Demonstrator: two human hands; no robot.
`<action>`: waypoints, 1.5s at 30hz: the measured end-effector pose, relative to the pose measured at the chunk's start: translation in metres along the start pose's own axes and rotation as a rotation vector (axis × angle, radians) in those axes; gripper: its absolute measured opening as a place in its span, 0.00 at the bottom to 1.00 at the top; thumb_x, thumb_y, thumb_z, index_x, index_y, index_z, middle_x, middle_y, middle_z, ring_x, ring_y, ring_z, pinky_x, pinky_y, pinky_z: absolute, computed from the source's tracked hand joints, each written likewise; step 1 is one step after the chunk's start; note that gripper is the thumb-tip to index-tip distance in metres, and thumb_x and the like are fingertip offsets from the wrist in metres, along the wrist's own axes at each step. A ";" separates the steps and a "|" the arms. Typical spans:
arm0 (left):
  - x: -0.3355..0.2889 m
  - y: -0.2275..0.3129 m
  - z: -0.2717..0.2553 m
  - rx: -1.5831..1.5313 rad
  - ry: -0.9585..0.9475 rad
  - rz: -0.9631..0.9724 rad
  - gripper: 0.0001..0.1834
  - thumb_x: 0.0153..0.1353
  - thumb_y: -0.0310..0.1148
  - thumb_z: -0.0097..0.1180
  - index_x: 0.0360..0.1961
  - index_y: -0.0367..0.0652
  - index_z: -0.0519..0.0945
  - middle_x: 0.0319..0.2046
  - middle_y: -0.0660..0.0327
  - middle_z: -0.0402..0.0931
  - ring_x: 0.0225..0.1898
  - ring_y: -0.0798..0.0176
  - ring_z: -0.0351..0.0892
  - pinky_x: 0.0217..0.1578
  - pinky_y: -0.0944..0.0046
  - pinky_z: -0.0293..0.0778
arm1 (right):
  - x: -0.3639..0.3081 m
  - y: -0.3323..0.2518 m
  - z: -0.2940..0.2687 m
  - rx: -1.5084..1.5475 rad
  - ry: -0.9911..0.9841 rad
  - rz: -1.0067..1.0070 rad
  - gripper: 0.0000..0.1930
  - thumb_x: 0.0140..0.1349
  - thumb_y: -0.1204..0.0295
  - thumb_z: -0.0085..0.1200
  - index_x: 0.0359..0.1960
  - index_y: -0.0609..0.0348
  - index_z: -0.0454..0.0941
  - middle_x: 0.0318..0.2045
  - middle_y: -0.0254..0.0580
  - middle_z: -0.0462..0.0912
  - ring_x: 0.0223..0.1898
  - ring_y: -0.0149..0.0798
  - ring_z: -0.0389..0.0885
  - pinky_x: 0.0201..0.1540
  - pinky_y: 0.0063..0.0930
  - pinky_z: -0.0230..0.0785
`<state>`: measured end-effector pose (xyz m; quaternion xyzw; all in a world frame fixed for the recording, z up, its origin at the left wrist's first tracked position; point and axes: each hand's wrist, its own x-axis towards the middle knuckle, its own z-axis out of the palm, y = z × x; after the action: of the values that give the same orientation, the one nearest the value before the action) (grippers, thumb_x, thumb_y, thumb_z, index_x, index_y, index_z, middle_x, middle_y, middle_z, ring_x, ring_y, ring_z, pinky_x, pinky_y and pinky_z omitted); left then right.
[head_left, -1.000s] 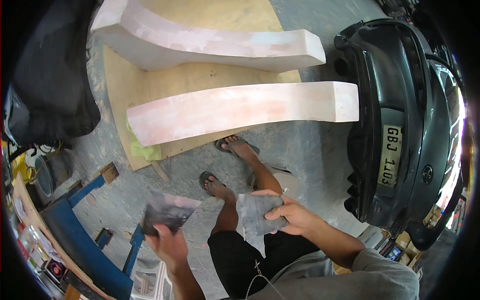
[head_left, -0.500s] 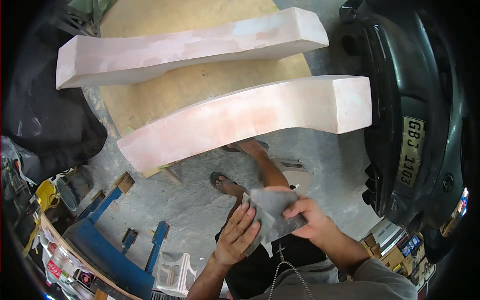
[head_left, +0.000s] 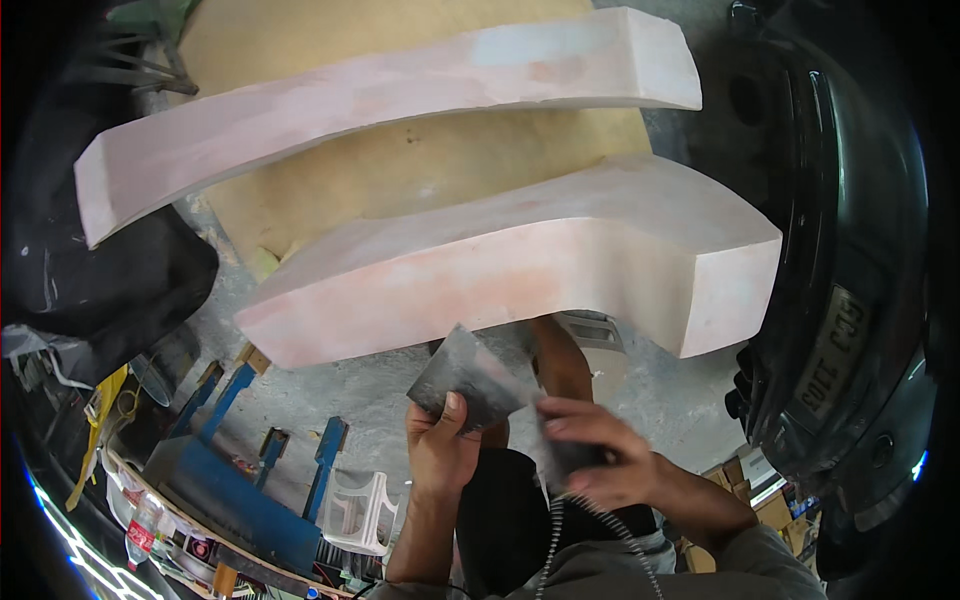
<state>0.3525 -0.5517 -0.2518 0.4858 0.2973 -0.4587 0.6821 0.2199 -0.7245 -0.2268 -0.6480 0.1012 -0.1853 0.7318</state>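
Observation:
My left hand (head_left: 440,455) grips a dark grey sheet of sandpaper (head_left: 468,378) with its thumb on the face, one corner pointing up toward the nearer pink block. A second dark piece of sandpaper (head_left: 568,462) is in my right hand (head_left: 610,450), fingers curled round it and smeared by motion. Whether the two pieces are joined I cannot tell. Just beyond my hands lies a long, curved block with a pinkish-white surface (head_left: 450,275), its squared end at the right. Farther off is a similar curved block (head_left: 350,112), with a pale bluish patch.
Both blocks rest over a tan board (head_left: 400,165). A dark car (head_left: 850,200) stands close on the right. At the lower left are a blue metal frame (head_left: 230,500), a white plastic stool (head_left: 358,510) and a cluttered bench with a bottle (head_left: 142,535). Black sheeting (head_left: 120,280) hangs left.
My hands, previously together on the overlapping grey sandpaper, have drawn apart, each with a piece. The left hand has turned thumb-up and moved left. The view has shifted.

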 end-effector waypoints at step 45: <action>-0.144 -0.006 -0.096 0.235 0.313 0.620 0.12 0.66 0.28 0.63 0.47 0.34 0.78 0.40 0.63 0.79 0.38 0.72 0.76 0.41 0.70 0.73 | -0.046 -0.067 0.129 -1.257 -0.658 -0.237 0.22 0.48 0.69 0.65 0.49 0.40 0.85 0.54 0.32 0.80 0.55 0.45 0.76 0.40 0.36 0.68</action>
<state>0.2931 -0.4138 -0.1654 0.6922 0.1817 -0.1812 0.6746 0.2184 -0.5949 -0.1467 -0.9757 -0.1082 0.0346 0.1876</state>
